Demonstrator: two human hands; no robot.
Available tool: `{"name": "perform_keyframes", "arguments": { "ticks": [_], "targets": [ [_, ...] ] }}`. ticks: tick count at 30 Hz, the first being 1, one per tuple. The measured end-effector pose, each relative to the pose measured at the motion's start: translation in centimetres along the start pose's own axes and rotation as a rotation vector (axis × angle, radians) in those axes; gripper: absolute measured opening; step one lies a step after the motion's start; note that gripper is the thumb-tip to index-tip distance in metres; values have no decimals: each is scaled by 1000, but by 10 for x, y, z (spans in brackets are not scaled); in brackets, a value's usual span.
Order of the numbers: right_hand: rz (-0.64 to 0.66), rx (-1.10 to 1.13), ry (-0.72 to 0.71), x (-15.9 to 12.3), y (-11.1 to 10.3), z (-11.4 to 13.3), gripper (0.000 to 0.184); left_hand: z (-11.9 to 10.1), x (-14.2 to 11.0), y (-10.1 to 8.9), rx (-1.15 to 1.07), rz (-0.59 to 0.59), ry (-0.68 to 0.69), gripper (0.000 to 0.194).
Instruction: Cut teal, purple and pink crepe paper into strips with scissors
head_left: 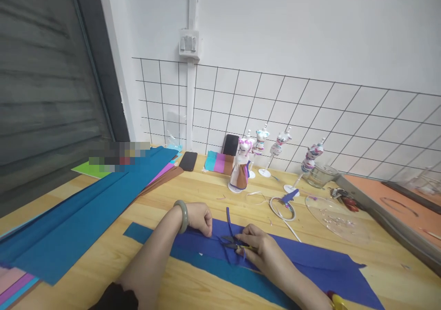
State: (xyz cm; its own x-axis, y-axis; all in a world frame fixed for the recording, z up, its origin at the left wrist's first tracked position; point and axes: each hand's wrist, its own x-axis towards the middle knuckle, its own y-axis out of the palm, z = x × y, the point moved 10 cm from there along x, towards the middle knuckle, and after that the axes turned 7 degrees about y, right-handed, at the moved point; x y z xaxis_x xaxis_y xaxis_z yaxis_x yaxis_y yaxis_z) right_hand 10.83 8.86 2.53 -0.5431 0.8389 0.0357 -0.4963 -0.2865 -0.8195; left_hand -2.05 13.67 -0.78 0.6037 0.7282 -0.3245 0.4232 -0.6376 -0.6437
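My right hand (pixel 257 245) is closed around small scissors (pixel 232 243) with dark blades and yellow handles; the blades point left and look parted. My left hand (pixel 200 218) is pinched shut, with a thin blue strip (pixel 216 237) leading from its fingertips towards the blades. Both hands are over a dark blue sheet (pixel 310 259), paper or cloth, I cannot tell which. Part of a teal sheet (pixel 220 266) shows from under it. Another narrow blue strip (pixel 228 216) sticks up beyond the scissors.
Small dress forms (pixel 262 140) stand at the back, one wearing a brown and white skirt (pixel 240 177). A white ribbon roll (pixel 282 209) and a clear plate of beads (pixel 339 220) lie to the right. Teal sheets (pixel 113 195) are stacked left, near a phone (pixel 189 161).
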Motion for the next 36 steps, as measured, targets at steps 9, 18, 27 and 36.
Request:
{"name": "perform_keyframes", "arguments": {
  "ticks": [9,18,27,36],
  "targets": [
    [1,-18,-22,11,9,11,17,2,2,0,-6,3,11,9],
    [18,-10,-45,14,14,17,22,2,2,1,-21,9,25,10],
    [17,-11,-45,16,17,15,22,2,1,-2,3,-5,9,13],
    [8,2,-52,15,17,14,20,2,1,-1,-6,-12,12,11]
  ]
}}
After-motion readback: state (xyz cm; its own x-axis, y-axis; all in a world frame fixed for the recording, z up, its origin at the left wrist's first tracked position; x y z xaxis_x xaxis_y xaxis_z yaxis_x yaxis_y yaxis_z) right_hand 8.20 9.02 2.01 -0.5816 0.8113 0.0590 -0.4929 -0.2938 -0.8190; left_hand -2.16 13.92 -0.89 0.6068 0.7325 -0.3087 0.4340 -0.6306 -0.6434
